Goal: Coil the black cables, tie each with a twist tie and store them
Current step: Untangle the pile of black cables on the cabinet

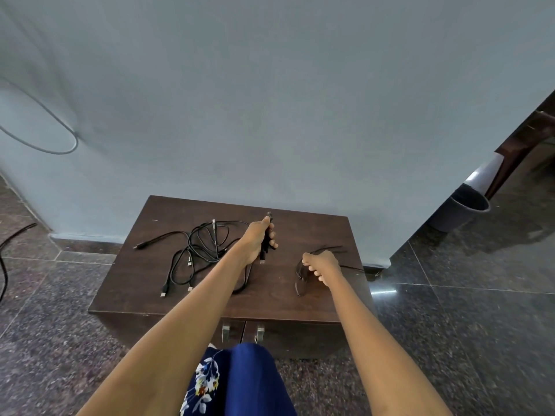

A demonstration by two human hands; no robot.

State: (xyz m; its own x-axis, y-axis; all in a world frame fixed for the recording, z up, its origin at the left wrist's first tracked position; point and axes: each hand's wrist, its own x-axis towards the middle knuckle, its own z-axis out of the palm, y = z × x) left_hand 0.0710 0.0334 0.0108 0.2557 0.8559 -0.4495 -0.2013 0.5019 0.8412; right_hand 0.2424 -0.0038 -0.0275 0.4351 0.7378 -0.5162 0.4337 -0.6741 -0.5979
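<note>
Lower centre of frame: cabinet handles below the dark wooden cabinet top. Centre right: right hand, fingers curled over thin twist ties. Centre: left hand gripping a bunched black cable. Centre left: loose black cables tangled on the top. Right edge: grey bin by the wall

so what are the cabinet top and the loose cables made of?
Cabinet top: looks like dark brown wood-grain laminate, matte, with faint streaks; solid wood isn't ruled out. Loose cables: black, probably rubber or PVC jackets, slight sheen, with metallic-looking plug ends.
</note>
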